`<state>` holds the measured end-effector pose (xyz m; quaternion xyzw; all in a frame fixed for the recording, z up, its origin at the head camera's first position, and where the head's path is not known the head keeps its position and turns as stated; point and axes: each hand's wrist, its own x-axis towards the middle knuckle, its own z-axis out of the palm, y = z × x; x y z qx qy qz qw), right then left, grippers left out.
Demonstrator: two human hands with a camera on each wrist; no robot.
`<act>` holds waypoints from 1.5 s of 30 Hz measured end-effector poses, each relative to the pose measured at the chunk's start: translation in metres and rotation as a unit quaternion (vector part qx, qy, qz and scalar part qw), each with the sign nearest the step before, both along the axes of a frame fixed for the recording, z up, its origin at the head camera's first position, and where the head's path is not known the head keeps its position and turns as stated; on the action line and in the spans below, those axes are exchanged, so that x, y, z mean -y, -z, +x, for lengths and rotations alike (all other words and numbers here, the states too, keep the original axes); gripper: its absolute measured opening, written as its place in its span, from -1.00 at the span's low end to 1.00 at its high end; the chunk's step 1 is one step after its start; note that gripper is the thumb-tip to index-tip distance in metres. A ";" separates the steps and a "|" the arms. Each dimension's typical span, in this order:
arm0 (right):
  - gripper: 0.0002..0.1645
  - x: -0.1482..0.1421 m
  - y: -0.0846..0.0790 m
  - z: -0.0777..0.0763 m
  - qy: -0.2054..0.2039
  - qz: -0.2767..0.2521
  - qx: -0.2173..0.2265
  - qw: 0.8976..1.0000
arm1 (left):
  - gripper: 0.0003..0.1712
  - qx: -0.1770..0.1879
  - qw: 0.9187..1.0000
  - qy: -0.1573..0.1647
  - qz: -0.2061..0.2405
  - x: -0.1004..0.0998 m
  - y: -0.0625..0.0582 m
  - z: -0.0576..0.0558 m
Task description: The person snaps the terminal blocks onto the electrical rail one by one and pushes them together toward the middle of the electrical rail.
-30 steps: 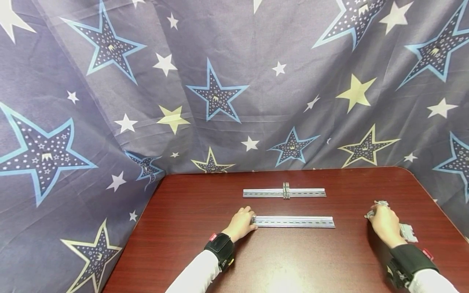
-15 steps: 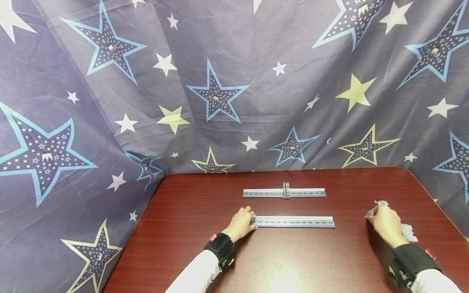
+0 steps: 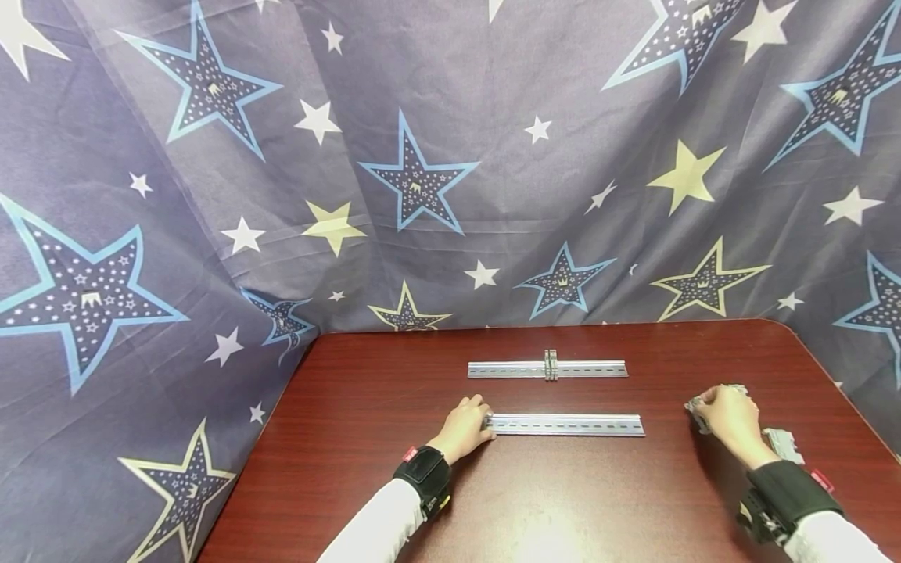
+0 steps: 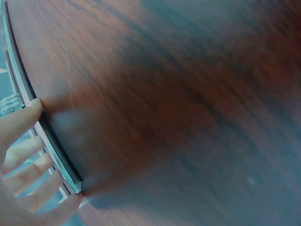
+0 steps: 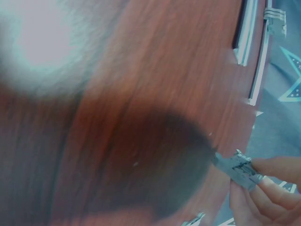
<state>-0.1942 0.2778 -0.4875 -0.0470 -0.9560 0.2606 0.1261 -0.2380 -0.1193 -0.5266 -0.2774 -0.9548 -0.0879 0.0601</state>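
"Why is the left hand point(image 3: 461, 432) clamped on the left end of the near DIN rail point(image 3: 566, 425)?"
"Probably to steady it against the counter point(image 3: 380, 375)."
"And the right hand point(image 3: 730, 420)?"
"It pinches a terminal block point(image 5: 236, 170), well right of that rail, perhaps leaving one end free."

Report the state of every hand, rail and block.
Left hand: grips near rail
Right hand: pinches held block
Near rail: lying, left end held
Far rail: lying, unheld
Rail blocks: side by side, unheld
Held block: pinched
Loose block: lying unheld
Block behind right hand: mostly hidden
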 end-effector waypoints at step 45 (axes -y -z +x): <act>-0.85 0.082 -0.020 -0.020 -0.054 -0.074 0.046 0.995 | -0.66 -0.004 1.000 -0.002 -0.005 0.000 -0.001 0.001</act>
